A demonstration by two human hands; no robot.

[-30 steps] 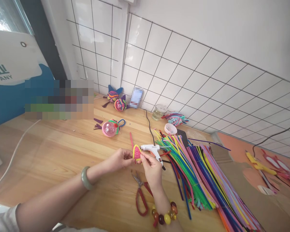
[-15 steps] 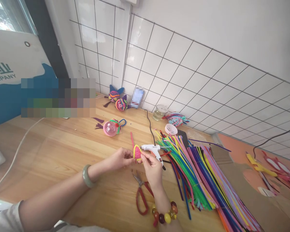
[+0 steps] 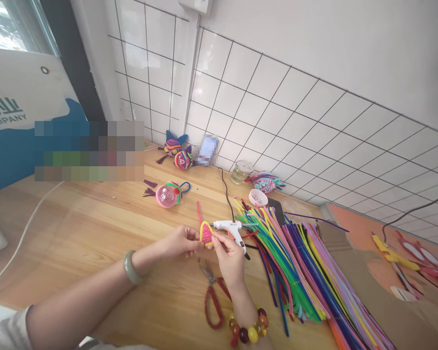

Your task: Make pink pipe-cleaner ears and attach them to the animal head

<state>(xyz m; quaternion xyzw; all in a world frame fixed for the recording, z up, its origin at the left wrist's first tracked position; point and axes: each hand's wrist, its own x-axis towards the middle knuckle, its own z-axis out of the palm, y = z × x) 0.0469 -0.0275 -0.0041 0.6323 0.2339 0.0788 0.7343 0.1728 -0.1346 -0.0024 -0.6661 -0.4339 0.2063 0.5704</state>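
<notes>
Between my hands is a small pink pipe-cleaner piece with a yellow border (image 3: 206, 234), rounded at its top. My left hand (image 3: 185, 241) pinches its left edge, and my right hand (image 3: 228, 250) grips its right edge between thumb and fingers. A straight pink pipe cleaner (image 3: 199, 212) shows just above the piece. Behind my right hand lies a white glue gun (image 3: 229, 225), its nozzle toward the piece. Red-handled scissors (image 3: 213, 301) rest on the table below my hands, partly covered by my right wrist.
Bundles of coloured pipe cleaners (image 3: 295, 267) spread along the right. A clear pink-rimmed ball ornament (image 3: 167, 195) lies farther back. Finished fish-like ornaments (image 3: 173, 143), a phone (image 3: 207, 149), a glass jar (image 3: 241, 171) and a pink-white lid (image 3: 258, 197) stand by the tiled wall. A black cord (image 3: 225, 189) crosses the wooden table.
The view has shifted slightly, so the scene sits a little lower. Both hands keep hold of the pink and yellow piece, with hardly any movement.
</notes>
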